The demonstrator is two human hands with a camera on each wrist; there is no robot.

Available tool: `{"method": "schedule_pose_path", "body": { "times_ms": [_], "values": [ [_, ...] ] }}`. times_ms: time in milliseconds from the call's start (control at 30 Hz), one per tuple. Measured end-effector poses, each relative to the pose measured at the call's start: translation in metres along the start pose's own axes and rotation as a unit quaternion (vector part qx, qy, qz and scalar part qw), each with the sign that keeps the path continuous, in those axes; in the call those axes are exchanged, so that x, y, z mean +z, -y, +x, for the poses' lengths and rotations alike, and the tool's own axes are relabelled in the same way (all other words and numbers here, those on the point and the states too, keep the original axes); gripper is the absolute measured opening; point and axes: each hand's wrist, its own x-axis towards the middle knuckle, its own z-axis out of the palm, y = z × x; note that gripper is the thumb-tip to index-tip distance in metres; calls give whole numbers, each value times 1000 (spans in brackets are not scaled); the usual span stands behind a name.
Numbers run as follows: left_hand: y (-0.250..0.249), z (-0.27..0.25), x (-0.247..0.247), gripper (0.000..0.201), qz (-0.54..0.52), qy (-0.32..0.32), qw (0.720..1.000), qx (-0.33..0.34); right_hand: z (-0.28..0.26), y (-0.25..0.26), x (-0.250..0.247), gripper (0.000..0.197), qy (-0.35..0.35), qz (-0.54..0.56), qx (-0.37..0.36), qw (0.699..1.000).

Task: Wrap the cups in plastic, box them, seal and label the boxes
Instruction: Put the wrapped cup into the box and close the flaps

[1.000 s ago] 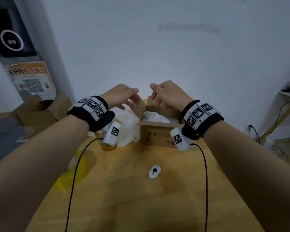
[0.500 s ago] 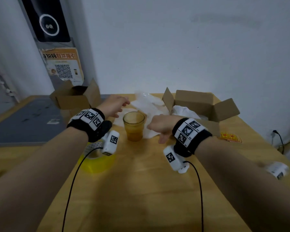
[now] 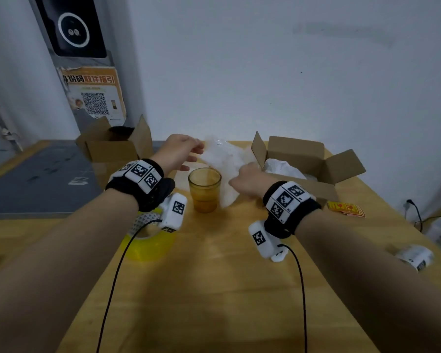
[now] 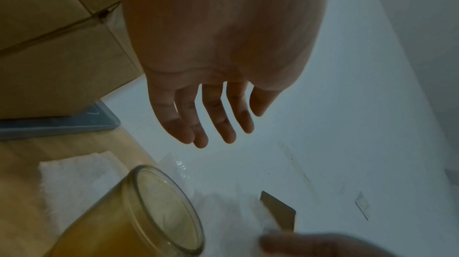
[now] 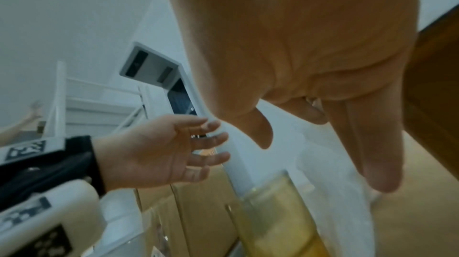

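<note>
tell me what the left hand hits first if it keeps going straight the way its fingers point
Most likely the plastic wrap. The left hand is open above the table, fingers aimed past the cup toward the crumpled sheet by the wall. Depth is unclear, so it might pass just over it.

Looks like a small packing corner in an office or shop. A wooden table (image 3: 214,289) against a bare white wall carries open cardboard boxes (image 3: 308,159), a yellow tape roll (image 3: 148,245) and sticker labels (image 3: 345,208). Far left hangs a QR-code poster (image 3: 94,94).
</note>
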Motion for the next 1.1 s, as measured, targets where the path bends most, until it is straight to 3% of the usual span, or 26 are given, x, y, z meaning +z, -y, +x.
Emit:
{"method": "schedule_pose_path", "body": {
  "times_ms": [133, 267, 333, 400, 467, 500, 533, 600, 633, 733, 800, 833, 867, 900, 1000, 1100],
  "values": [
    [-15, -9, 9, 15, 10, -37, 998, 39, -20, 3, -32, 37, -132, 61, -78, 986],
    [-35, -17, 22, 69, 17, -59, 997, 36, -45, 0, -59, 49, -248, 206, -157, 934],
    [-47, -22, 30, 102, 25, -72, 997, 8, -54, -3, -75, 46, -290, 291, -173, 895],
    [-57, -24, 38, 121, -25, -63, 998, -14, -63, -10, -89, 39, -319, 357, -180, 859],
    [-66, -26, 46, 122, -130, -13, 991, -30, -73, -17, -102, 31, -327, 436, -189, 817],
    [-73, -29, 51, 113, -186, 13, 982, -31, -77, -23, -107, 28, -320, 473, -192, 798],
    [-78, -28, 56, 92, -225, 26, 974, -17, -82, -29, -110, 25, -309, 501, -192, 785],
    [-91, -34, 67, 37, -252, 2, 967, 29, -89, -43, -116, 16, -320, 488, -171, 794],
    [-96, -33, 72, 28, -243, -4, 969, 49, -91, -50, -119, 17, -343, 452, -149, 810],
    [-109, -32, 89, 20, -192, 22, 977, 89, -89, -77, -130, 67, -375, 330, -64, 864],
    [-116, -28, 100, 13, -163, 31, 981, 99, -85, -93, -137, 108, -342, 314, -47, 885],
    [-120, -28, 105, 11, -151, 38, 983, 99, -83, -101, -141, 119, -325, 323, -48, 888],
    [-122, -27, 109, 11, -147, 46, 983, 101, -82, -107, -145, 118, -309, 335, -51, 889],
    [-124, -26, 113, 15, -140, 56, 983, 104, -81, -112, -150, 106, -296, 351, -57, 887],
    [-129, -18, 121, 31, -124, 59, 984, 109, -81, -130, -165, 46, -285, 374, -70, 880],
    [-130, -2, 125, 24, -95, 48, 988, 108, -73, -151, -173, 27, -284, 358, -47, 889]
  ]
}}
